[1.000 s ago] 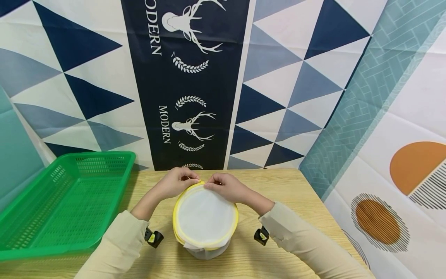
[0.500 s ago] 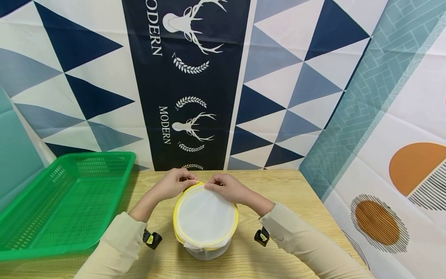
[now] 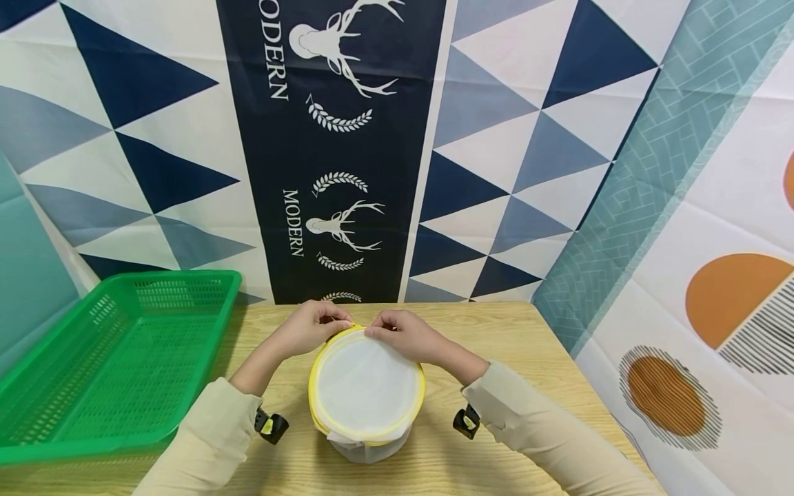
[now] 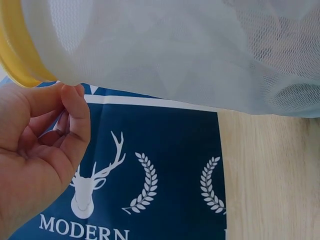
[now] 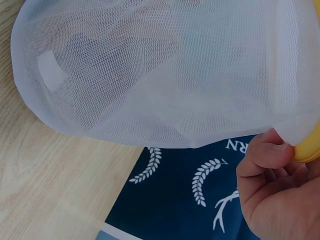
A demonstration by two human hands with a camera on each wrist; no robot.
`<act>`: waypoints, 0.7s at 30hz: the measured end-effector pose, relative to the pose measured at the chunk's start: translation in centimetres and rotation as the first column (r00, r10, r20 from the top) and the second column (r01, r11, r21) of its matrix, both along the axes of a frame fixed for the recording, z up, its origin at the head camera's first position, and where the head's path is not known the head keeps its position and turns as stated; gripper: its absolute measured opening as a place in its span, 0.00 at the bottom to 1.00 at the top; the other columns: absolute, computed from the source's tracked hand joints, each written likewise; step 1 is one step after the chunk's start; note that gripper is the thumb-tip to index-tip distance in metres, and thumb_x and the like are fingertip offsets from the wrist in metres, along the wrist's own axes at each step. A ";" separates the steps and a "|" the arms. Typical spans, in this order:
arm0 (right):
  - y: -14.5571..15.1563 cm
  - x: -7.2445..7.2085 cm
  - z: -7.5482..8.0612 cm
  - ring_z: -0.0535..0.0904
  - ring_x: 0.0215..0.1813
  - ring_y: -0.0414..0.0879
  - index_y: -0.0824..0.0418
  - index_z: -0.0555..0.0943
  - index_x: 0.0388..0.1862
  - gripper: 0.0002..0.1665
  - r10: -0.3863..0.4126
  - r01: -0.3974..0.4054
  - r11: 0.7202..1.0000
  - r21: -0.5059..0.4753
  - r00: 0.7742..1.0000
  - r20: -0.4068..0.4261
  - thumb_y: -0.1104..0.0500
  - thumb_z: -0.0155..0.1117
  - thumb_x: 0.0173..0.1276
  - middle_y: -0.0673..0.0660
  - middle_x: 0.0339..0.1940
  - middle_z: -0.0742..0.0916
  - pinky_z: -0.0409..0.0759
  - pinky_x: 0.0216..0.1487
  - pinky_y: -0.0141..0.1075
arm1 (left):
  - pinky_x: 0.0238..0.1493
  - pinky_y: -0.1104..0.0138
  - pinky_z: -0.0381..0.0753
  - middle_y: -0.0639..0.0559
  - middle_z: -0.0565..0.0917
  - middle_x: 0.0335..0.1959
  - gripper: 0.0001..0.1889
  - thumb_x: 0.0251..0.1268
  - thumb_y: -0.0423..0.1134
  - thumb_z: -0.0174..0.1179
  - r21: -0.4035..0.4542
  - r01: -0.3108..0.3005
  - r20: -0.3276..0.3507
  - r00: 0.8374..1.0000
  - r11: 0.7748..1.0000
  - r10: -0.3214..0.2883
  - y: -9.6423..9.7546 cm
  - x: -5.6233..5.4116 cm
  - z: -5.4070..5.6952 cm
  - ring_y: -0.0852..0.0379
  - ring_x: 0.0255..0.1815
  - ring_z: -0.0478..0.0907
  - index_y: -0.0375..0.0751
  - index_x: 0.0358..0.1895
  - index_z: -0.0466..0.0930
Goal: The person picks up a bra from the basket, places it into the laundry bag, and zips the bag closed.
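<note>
A white mesh laundry bag (image 3: 367,382), round and cylinder-shaped with a yellow zipper rim (image 3: 311,399), stands upright on the table. At the far side of its top, my left hand (image 3: 313,326) pinches the yellow edge between thumb and forefinger. Close beside it, my right hand (image 3: 406,335) pinches the same rim. In the left wrist view the fingertips (image 4: 74,95) meet at the yellow trim (image 4: 20,47), above the bag's mesh side (image 4: 165,50). From the right wrist, my thumb and finger hold the edge by the yellow band (image 5: 309,145). The zipper pull itself is too small to make out.
A green plastic basket (image 3: 214,358) with slotted walls stands on the left of the wooden table (image 3: 496,331). Patterned cloth (image 3: 335,158) hangs behind the table's far edge, and more covers the right side. Each wrist wears a small black camera (image 3: 271,426).
Over the last second my left hand has shifted slightly left along the yellow rim. The right hand and the bag have barely moved.
</note>
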State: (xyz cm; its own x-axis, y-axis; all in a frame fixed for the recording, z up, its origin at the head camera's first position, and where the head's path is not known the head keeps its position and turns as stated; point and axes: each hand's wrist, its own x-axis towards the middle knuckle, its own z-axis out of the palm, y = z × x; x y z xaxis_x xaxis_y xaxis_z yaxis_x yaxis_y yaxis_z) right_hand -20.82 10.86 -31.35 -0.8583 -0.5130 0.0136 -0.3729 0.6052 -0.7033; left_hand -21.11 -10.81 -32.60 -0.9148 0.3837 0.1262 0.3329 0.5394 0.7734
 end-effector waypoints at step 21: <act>0.0 0.2 -0.1 0.72 0.30 0.41 0.56 0.80 0.32 0.12 -0.013 0.013 1.000 0.016 1.000 -0.001 0.51 0.57 0.69 0.50 0.29 0.80 0.74 0.30 0.31 | 0.28 0.68 0.76 0.48 0.79 0.31 0.07 0.64 0.36 0.58 0.021 0.006 0.029 1.000 1.000 -0.007 -0.3 0.2 -0.2 0.58 0.24 0.72 0.38 0.40 0.84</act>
